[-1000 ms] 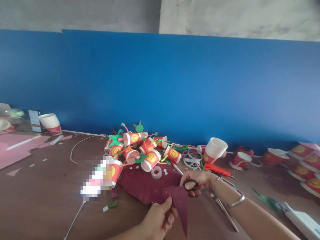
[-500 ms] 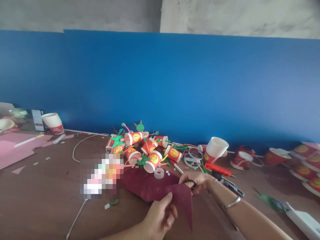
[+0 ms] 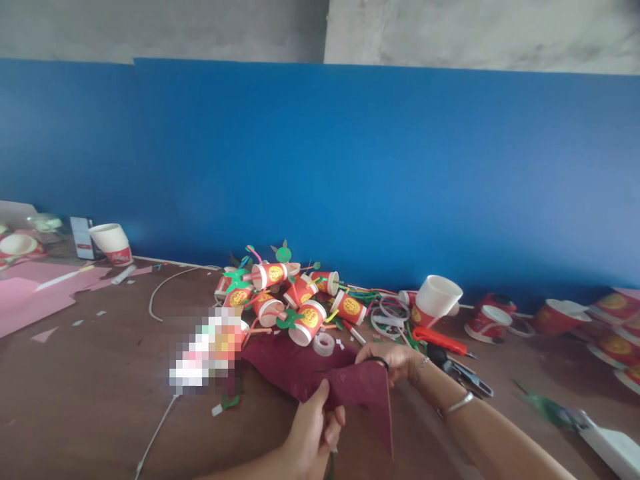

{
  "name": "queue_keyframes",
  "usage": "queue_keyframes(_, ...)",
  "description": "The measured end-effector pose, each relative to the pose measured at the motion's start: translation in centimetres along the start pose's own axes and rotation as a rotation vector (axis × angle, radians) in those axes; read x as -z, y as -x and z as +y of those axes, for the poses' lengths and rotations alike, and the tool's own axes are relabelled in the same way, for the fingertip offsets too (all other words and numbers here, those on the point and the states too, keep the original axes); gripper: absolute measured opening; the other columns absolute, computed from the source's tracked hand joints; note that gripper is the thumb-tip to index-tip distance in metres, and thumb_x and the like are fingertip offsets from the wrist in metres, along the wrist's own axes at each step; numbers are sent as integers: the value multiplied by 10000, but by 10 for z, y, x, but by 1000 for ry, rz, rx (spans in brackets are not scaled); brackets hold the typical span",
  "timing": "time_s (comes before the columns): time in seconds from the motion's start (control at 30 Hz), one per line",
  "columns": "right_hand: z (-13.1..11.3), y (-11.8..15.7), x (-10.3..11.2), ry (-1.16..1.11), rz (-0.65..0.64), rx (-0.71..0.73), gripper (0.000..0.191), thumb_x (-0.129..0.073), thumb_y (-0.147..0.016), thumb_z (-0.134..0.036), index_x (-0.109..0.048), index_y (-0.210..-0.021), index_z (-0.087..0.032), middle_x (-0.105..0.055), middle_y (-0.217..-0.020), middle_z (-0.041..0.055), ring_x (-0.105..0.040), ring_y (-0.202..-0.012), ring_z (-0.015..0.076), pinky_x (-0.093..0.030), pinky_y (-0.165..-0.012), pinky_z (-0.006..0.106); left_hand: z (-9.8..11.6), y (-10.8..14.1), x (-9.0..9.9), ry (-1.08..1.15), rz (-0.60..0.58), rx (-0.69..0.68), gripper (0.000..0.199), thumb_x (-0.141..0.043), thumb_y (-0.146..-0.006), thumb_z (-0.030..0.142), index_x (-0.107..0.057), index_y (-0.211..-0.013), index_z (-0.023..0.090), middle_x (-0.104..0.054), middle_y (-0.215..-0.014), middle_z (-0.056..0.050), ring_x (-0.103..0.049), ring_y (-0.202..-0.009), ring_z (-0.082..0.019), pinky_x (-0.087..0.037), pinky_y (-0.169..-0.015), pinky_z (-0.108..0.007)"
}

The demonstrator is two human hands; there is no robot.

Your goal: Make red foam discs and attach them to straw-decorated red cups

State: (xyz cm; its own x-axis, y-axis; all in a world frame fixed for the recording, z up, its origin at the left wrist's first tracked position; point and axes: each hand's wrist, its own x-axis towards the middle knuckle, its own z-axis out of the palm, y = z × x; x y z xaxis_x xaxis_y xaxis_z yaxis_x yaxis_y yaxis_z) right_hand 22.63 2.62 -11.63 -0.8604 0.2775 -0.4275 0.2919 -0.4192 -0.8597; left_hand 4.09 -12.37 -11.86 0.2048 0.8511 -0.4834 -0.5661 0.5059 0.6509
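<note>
Cutting step, I'd say: maroon paper sheet (image 3: 295,363) lies on the table (image 3: 100,407) in front of the piled paper cups (image 3: 309,323), near edge lifted, a loose flap hanging down to the R of the L hand (image 3: 315,423). Black-handled scissors (image 3: 381,362) are in the R hand (image 3: 397,363); blades hidden behind the paper, so can't be sure how wide they're open or where the cut line runs.

To do it well: hold the sheet taut w/ the L, feed paper into the blades rather than twisting the R wrist, take long smooth snips, and let the flap hang free so it doesn't fold into the cut. L fingertips should stay clear of the blade path. Tape roll (image 3: 324,344) at the sheet's far edge might snag if the paper's turned.

Pose: L thumb on top, fingers curled under, pinching the near edge. R forearm slants in from lower R, fingers closed round the handle loops.
</note>
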Motion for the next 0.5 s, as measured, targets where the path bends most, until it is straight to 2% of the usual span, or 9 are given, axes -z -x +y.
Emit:
queue_keyframes(0.1, -1, 0, -1, 39, -2, 20, 443, -817, -510, -450, -669, -718, -88, -586, -510, -24, -468, -367, 56, -325, -307, 133, 1, -1, 0, 2, 6, -5, 656, -607, -513, 792, -524, -443, 145, -266, -289, 89, -153, -333, -35, -28, -434, -235)
queue_keyframes(0.2, -3, 0, 0, 94, 8, 34, 472, -782, -575, -470, -684, -834, -88, -616, -573, -12, -491, -401, 64, -370, -366, 155, 2, 1, -2, -48, -63, 17, 677, -570, -521, 820, -500, -418, 155, -252, -273, 87, -145, -313, -35, -16, -435, -246)
queue_keyframes(0.3, -4, -1, 1, 165, 18, 36, 471, -746, -640, -465, -690, -907, -81, -644, -634, 14, -531, -456, 86, -410, -432, 182, 4, 4, -3, -95, -123, 24, 679, -530, -575, 822, -492, -414, 163, -230, -255, 88, -128, -289, -36, -17, -427, -255)
queue_keyframes(0.5, -7, -5, 2, 315, 15, 22, 555, -688, -675, -547, -685, -951, -66, -669, -735, 57, -585, -554, 127, -448, -510, 219, 8, 5, -4, -122, -109, 47, 679, -475, -696, 772, -467, -387, 167, -210, -239, 81, -107, -266, -36, -3, -418, -265)
